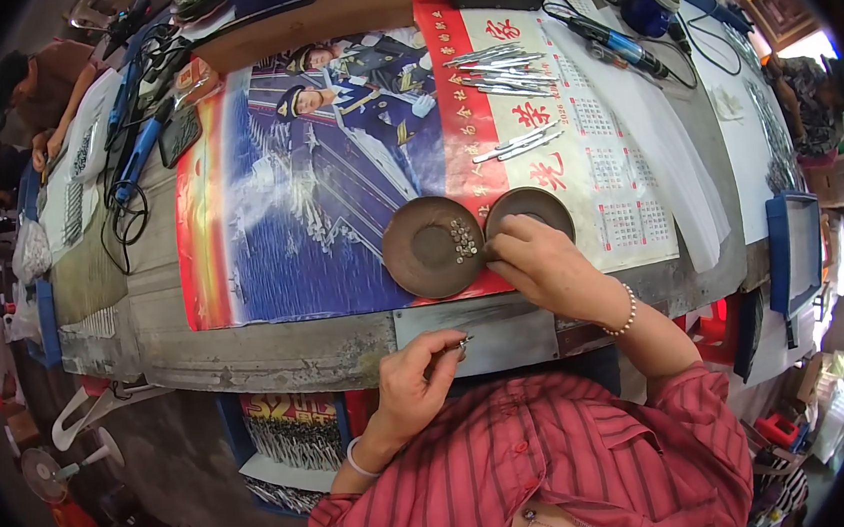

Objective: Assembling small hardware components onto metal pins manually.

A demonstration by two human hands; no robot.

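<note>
Head view — the left hand [413, 385] pinches a small metal piece [464, 343] by the near edge of the tabletop [250, 367]. The right hand [544, 263] is bunched over the right dish [535, 199] — whether holding anything, I cannot tell. Shiny bits [464, 241] lie in the left dish [407, 257].

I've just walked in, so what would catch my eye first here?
The big glossy poster spread over the middle of the table, mostly blue with a red band. Near its lower edge sit two round brown dishes, small shiny pieces in the left one and the right hand at the right one. Thin silvery rods lie on the poster's right part.
</note>
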